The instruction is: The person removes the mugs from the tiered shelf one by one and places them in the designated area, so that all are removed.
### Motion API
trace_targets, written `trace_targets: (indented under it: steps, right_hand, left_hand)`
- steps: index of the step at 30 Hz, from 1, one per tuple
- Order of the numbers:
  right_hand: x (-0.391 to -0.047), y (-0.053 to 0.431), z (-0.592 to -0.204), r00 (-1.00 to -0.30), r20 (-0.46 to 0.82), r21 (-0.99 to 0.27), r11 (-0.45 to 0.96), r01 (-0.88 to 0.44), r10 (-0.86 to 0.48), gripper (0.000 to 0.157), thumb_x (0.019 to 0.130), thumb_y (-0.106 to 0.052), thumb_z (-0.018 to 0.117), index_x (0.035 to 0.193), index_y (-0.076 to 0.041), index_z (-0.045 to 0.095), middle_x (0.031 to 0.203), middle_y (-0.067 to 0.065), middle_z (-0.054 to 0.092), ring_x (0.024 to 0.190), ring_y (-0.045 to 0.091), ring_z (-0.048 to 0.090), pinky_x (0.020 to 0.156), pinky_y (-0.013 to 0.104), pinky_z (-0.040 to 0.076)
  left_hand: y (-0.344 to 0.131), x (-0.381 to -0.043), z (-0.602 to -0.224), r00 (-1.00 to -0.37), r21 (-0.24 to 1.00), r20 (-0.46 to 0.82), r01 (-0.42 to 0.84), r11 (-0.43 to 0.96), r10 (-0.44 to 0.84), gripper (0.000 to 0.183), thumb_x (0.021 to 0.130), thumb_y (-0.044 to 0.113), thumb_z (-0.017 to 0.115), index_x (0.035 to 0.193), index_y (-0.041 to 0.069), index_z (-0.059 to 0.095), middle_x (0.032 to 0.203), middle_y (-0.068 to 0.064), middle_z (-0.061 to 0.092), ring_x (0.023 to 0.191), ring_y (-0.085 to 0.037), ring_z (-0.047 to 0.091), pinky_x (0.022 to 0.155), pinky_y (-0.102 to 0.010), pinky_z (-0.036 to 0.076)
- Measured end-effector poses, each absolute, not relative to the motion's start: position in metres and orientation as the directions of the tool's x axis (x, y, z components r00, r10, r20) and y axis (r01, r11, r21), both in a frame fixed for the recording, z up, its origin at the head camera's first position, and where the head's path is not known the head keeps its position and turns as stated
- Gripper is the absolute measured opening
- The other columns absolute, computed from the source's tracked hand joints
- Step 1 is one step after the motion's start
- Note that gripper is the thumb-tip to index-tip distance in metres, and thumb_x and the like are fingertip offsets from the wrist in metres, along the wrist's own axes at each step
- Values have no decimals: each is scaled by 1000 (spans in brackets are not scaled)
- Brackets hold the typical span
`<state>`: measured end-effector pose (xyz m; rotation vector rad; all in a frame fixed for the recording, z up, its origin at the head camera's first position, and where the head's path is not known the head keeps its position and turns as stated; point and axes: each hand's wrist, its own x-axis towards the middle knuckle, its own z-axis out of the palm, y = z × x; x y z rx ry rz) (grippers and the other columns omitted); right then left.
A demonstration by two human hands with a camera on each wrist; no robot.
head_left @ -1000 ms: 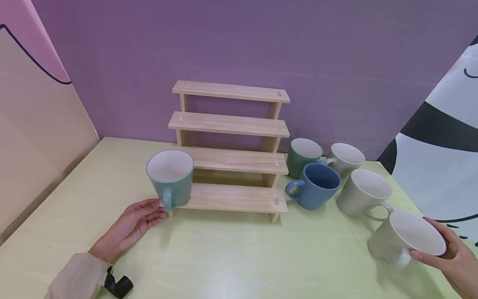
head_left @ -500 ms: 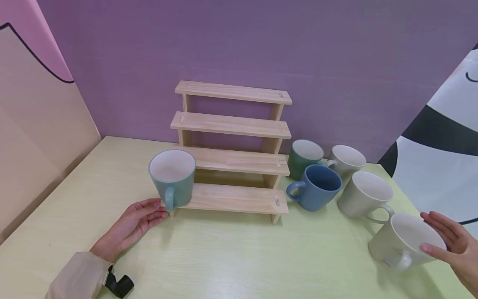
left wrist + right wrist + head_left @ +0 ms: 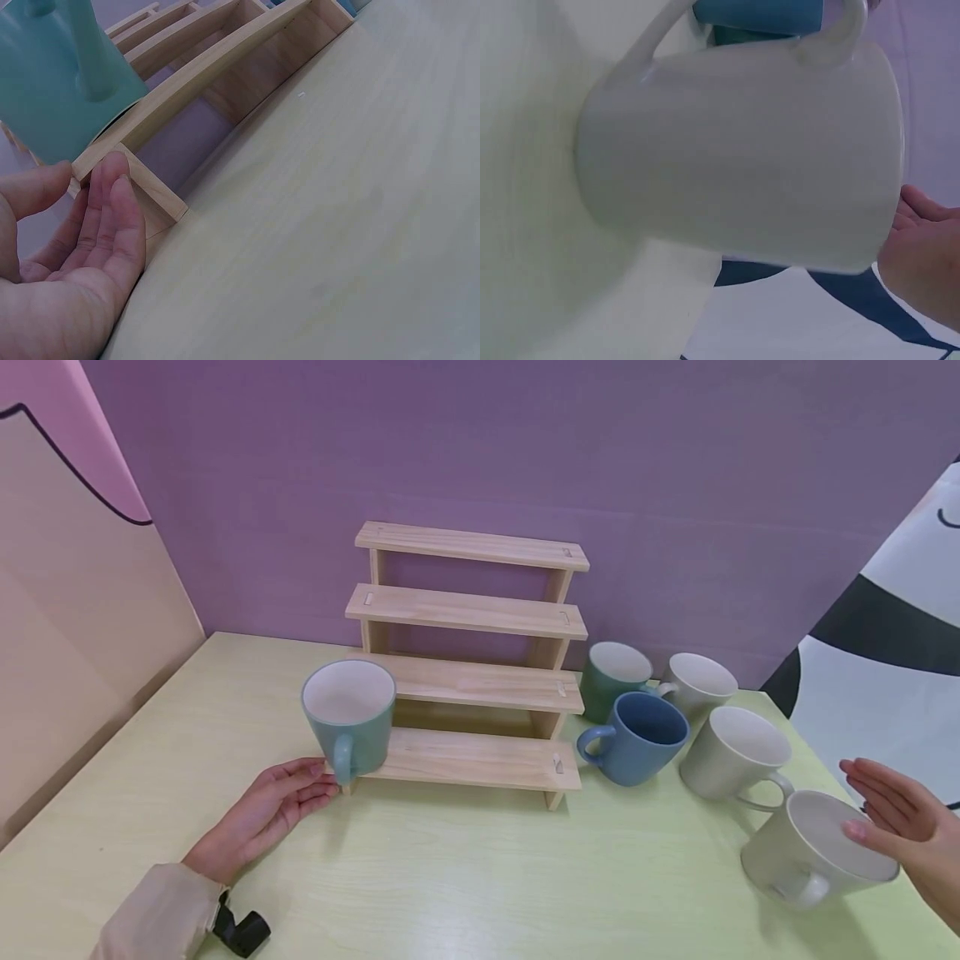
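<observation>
A four-step wooden display stand (image 3: 465,758) holds a teal mug (image 3: 351,718) upright at the left end of its lowest step, handle facing the front. My left hand (image 3: 262,817) pinches that step's left end below the mug; in the left wrist view the thumb lies at the board's corner and the fingers (image 3: 112,217) reach under it. At the right, my right hand (image 3: 903,835) hovers with straight fingers behind and above the rim of the nearest off-white mug (image 3: 780,852). That mug (image 3: 742,157) stands on the table, and no grip shows on it.
A second off-white mug (image 3: 712,764), a blue mug (image 3: 637,752), a green mug (image 3: 603,685) and another off-white mug (image 3: 693,693) cluster right of the stand. The pale table (image 3: 450,877) meets a purple backdrop (image 3: 480,452) behind.
My right hand has let go of the nearest off-white mug and drawn up, its fingers straightening. The left hand and teal mug stay in place, while the view shifts slightly.
</observation>
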<state>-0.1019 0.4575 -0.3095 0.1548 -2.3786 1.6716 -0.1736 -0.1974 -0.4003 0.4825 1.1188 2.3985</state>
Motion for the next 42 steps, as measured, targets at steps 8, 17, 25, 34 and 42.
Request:
trace_targets:
  steps: [8, 17, 25, 34, 42]
  right_hand:
    - [-115, 450, -302, -960, 266, -944, 178, -277, -86, 65, 89, 19, 48, 137, -24, 39, 131, -23, 51, 115, -16, 46, 99, -4, 26]
    - [-127, 432, -295, -934, 287, -935, 151, -321, -212, 67, 87, 23, 45, 140, -17, 39, 136, -18, 51, 120, -13, 46, 94, -3, 34]
    - [-137, 413, -293, -922, 274, -931, 163, -326, -275, 67, 88, 22, 44, 144, -14, 34, 142, -16, 46, 125, -11, 42, 94, -2, 35]
    - [-151, 389, -288, -900, 279, -931, 137, -340, -336, 67, 89, 21, 44, 145, -13, 33, 142, -15, 45, 127, -10, 41, 97, 0, 35]
    - [-160, 365, -286, -904, 259, -924, 185, -335, -341, 67, 89, 17, 49, 146, -15, 32, 140, -16, 45, 126, -12, 41, 95, -1, 36]
  left_hand:
    - [-195, -174, -402, -842, 772, 105, -267, -577, 529, 32, 103, 2, 33, 107, 6, 64, 103, -7, 69, 97, -15, 67, 93, -24, 53]
    - [-194, -175, -402, -845, 785, 105, -253, -565, 524, 31, 103, 2, 33, 106, 6, 64, 103, -7, 69, 96, -14, 67, 92, -23, 53]
    - [-193, -175, -399, -858, 808, 82, -241, -538, 506, 29, 103, 2, 35, 106, 7, 63, 102, -5, 69, 96, -14, 66, 91, -22, 54]
    - [-195, -174, -400, -857, 798, 76, -253, -546, 509, 28, 103, 3, 35, 106, 7, 63, 103, -6, 69, 96, -14, 67, 91, -22, 54]
    - [-197, -173, -399, -863, 799, 68, -253, -545, 501, 28, 103, 3, 36, 106, 7, 64, 102, -6, 69, 96, -14, 67, 91, -23, 54]
